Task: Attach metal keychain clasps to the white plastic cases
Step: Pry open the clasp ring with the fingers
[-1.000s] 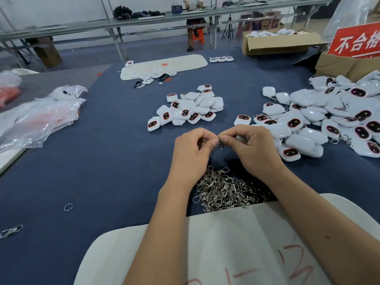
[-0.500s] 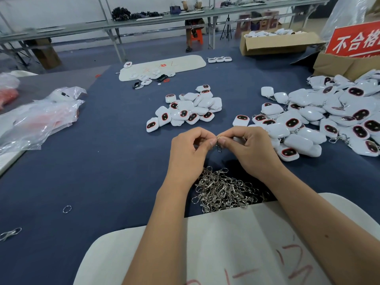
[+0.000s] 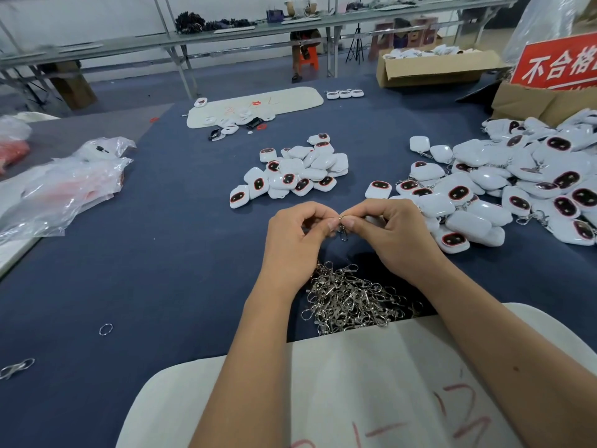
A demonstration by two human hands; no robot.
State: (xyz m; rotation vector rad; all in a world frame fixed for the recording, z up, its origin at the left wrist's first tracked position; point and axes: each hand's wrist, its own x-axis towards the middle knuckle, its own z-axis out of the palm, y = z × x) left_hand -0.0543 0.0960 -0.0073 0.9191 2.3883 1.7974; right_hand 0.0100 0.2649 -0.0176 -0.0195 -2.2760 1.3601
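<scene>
Judging by the big heap of cases [image 3: 504, 189] with clasps at right, much is done, yet a smaller pile [image 3: 290, 176] waits while both hands, left [image 3: 295, 240] and right [image 3: 397, 234], pinch one clasp [image 3: 343, 232] above the counter [image 3: 161, 270].

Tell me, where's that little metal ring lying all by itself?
In the head view, the lone ring lies on the blue table at lower left, far left of the clasp pile, with a stray clasp nearer the left edge.
</scene>
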